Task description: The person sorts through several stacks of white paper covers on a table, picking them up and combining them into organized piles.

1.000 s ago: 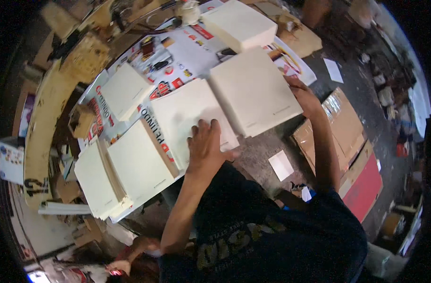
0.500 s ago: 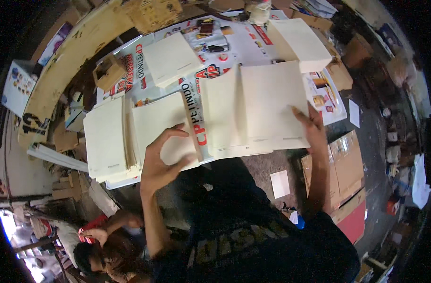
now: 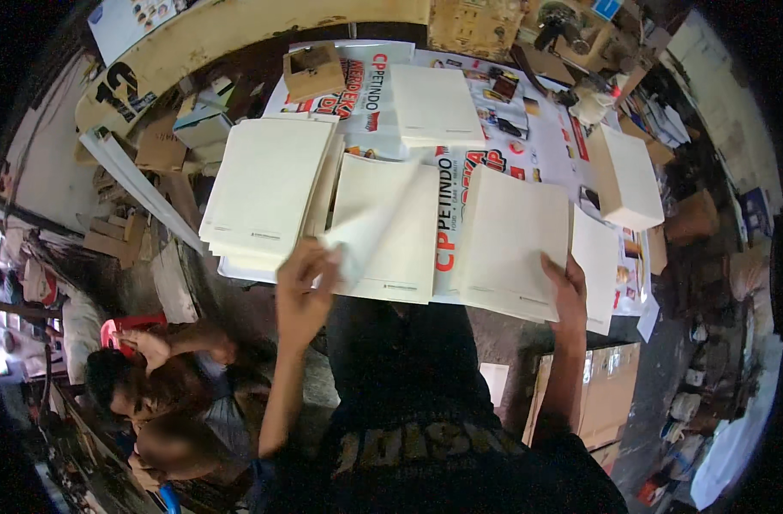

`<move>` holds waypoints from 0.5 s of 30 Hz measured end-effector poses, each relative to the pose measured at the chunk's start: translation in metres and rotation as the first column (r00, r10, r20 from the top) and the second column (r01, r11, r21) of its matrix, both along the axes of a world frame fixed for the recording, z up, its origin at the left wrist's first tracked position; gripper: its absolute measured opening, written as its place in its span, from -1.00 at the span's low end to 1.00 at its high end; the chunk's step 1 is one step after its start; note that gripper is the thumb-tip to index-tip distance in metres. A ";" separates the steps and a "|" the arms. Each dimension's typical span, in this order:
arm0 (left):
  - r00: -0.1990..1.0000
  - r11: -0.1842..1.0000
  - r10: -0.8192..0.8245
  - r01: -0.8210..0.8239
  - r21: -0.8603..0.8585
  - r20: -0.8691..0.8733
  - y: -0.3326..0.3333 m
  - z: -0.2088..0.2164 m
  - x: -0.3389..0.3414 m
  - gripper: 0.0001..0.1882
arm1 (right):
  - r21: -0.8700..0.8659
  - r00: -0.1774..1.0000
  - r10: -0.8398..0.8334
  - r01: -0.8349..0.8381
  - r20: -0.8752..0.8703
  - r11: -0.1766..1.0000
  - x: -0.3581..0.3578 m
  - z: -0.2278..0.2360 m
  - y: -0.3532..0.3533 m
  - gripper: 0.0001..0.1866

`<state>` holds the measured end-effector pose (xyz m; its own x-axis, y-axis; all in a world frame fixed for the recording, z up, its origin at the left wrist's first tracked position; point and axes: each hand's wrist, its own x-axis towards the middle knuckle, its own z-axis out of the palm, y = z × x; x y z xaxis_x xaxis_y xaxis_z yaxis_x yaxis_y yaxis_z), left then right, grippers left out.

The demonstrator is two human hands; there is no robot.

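Note:
My left hand (image 3: 304, 281) pinches the lower left edge of a cream paper sheet (image 3: 366, 236), whose side curls up off the middle stack of sheets (image 3: 404, 261). The lifted part is blurred by motion. At the right, my right hand (image 3: 568, 289) grips the edge of some cream sheets (image 3: 516, 236), its thumb on top and its fingers mostly hidden beneath. More pale sheets (image 3: 594, 270) stick out behind that hand. A taller stack of cream sheets (image 3: 263, 184) stands left of the middle stack, close to my left hand.
A printed banner (image 3: 447, 218) covers the table. Toward the back lie another paper stack (image 3: 437, 103), a thick paper block (image 3: 627, 178) and a small open cardboard box (image 3: 312, 73). A carton (image 3: 610, 394) stands on the floor at right. Another person (image 3: 164, 385) is at lower left.
My left hand has gone from open above the middle stack to pinching a sheet there and raising its left side. My right hand still grips sheets. The whole view has shifted.

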<state>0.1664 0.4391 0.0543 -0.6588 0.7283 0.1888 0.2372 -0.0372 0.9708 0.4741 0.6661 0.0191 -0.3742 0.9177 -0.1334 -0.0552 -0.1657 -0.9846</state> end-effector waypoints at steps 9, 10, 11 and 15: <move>0.949 0.902 0.053 -0.179 -0.393 -0.311 0.004 -0.025 -0.042 -0.74 | -0.045 0.974 0.228 -0.228 -0.012 0.973 -0.147 -0.010 -0.061 -0.34; 0.965 0.820 0.005 -0.154 -0.552 -0.261 0.014 0.005 -0.030 -0.74 | -0.248 0.950 0.285 -0.309 -0.128 0.918 -0.159 0.006 -0.069 -0.42; 0.932 0.871 0.020 -0.194 -0.451 -0.363 0.019 -0.002 -0.026 -0.75 | -0.258 0.933 0.283 -0.336 -0.223 0.906 -0.166 0.000 -0.072 -0.43; 0.930 0.946 0.086 -0.189 -0.263 -0.358 0.021 0.005 -0.030 -0.76 | -0.443 0.849 0.133 -0.392 -0.511 0.806 -0.169 -0.002 -0.082 -0.44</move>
